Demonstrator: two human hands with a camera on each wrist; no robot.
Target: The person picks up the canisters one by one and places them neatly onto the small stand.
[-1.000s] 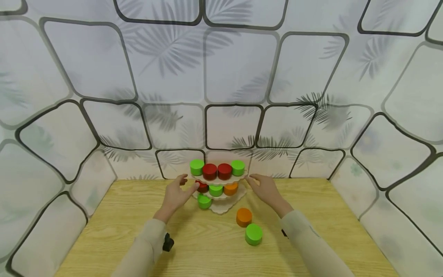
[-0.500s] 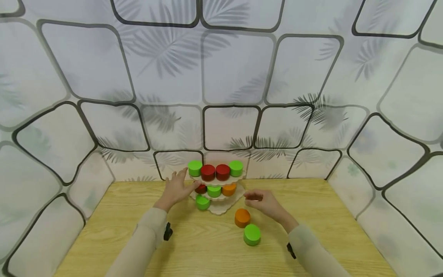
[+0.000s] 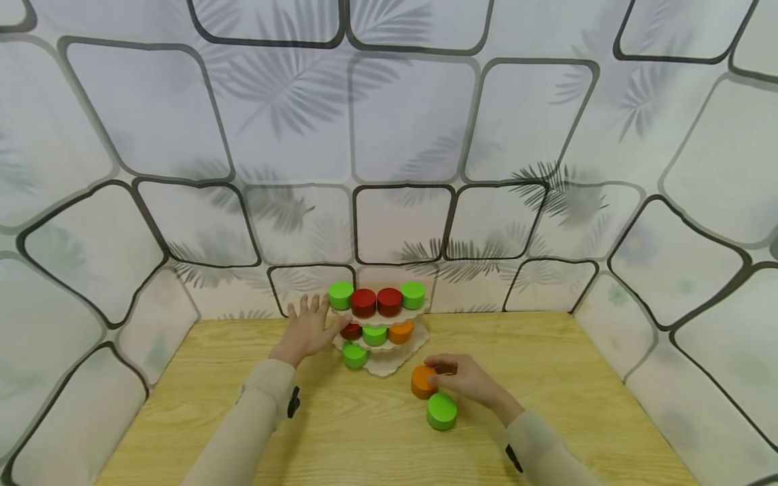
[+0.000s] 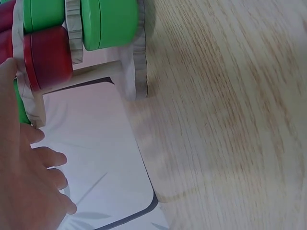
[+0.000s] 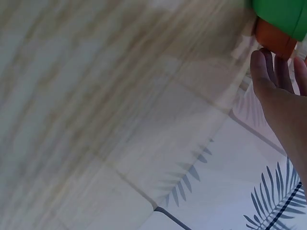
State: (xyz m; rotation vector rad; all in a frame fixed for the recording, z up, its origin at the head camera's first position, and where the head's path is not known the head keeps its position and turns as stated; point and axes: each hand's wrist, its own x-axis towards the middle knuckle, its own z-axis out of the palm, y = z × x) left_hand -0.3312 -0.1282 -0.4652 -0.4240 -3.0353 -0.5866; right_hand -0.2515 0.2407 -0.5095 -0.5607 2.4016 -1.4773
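Note:
A pale tiered stand with scalloped plates [image 3: 389, 365] stands at the back wall, bearing green, red and orange round blocks. My left hand [image 3: 306, 334] is at its left side, fingers spread, thumb at the top plate's rim near a green block [image 3: 341, 295]. In the left wrist view that thumb overlaps the plate edge beside a red block [image 4: 50, 57]. On the table, my right hand [image 3: 467, 379] reaches to an orange round block [image 3: 421, 383], fingers behind it and thumb at its right side. A green round block [image 3: 442, 412] sits just in front of the orange one.
Two red blocks [image 3: 363, 303] sit between green ones on the top plate. Below are a green block [image 3: 374, 335] and an orange block [image 3: 400, 332], and a green block [image 3: 354, 354] on the lowest plate. Patterned walls [image 3: 413, 121] enclose the wooden table [image 3: 340, 432].
My right hand has come down from the stand's right side toward the front, to the orange block on the table. My left hand's fingers have spread beside the stand.

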